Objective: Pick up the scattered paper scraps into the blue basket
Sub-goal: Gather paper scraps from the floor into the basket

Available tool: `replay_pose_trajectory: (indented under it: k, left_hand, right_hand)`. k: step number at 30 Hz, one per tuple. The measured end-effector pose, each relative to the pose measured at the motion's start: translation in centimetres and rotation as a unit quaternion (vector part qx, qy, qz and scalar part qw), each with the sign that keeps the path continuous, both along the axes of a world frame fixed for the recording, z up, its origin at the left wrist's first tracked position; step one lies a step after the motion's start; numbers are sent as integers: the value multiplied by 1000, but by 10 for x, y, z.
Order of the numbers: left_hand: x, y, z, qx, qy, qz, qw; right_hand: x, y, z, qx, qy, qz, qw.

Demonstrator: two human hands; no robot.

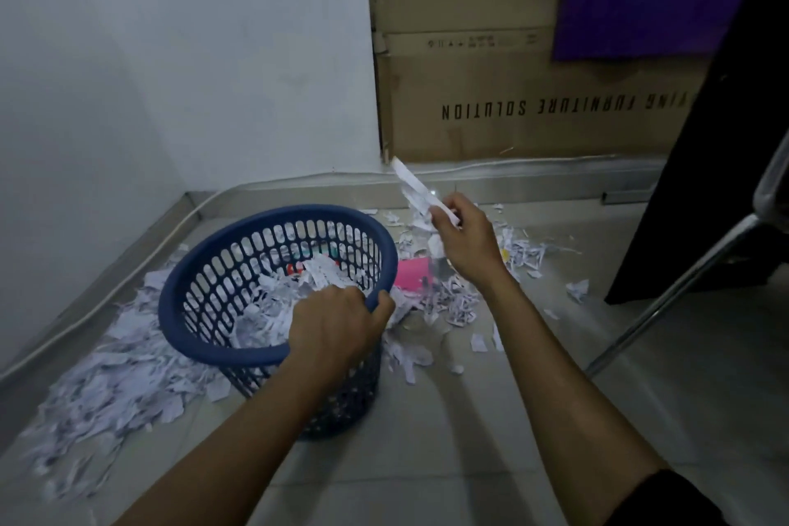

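Left hand [337, 322] clamped over blue basket [205, 265] rim, likely steadying it; right hand [463, 237] pinching paper scraps [412, 184], raised beside for dropping in.

The blue basket [239, 265] is tipped, and its mouth is open from above, with room over the scraps inside. The left hand [337, 322] covers the near rim. The cardboard box [512, 98] blocks the back. A chair leg [683, 282] crosses the right side.
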State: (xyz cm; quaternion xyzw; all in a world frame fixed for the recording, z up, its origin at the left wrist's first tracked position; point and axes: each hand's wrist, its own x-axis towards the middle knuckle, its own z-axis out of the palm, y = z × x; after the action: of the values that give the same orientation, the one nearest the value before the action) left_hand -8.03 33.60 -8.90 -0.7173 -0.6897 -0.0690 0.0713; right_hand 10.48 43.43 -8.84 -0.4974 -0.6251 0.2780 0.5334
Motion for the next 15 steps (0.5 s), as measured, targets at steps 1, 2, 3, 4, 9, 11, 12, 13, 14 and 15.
replay_pose_trajectory:
  k: [1,2,3,4,9,11,12,13,14,15]
  left_hand:
    - [0,0,-1,9,13,-8,1000]
    - [0,-1,-1,12,20,-12,1000]
    - [0,-2,0,15,19,-7,1000]
    - [-1,-2,0,17,13,5,1000]
    - [0,-2,-4,8,7,29,1000]
    - [0,-2,-3,1,12,31,999]
    - [-1,-2,-3,-1,14,31,999]
    - [-1,-2,-2,-3,13,31,999]
    - [-1,-2,-2,-3,10,31,999]
    - [-1,-3,-3,2,6,30,1000]
  right_hand:
    - [-10,-1,17,17,5,21,1000]
    - [-21,-2,31,30,7,42,999]
    - [-32,-3,44,39,2,63,997]
    - [-45,-2,53,43,-5,83,996]
    - [-106,6,66,24,-46,182,982]
    - [-122,9,58,-15,-82,207,975]
    - [-127,10,52,-42,-97,219,970]
    - [-129,12,45,-74,-109,229,965]
    - [-129,13,40,-106,-118,238,958]
    - [-127,13,35,-134,-129,246,951]
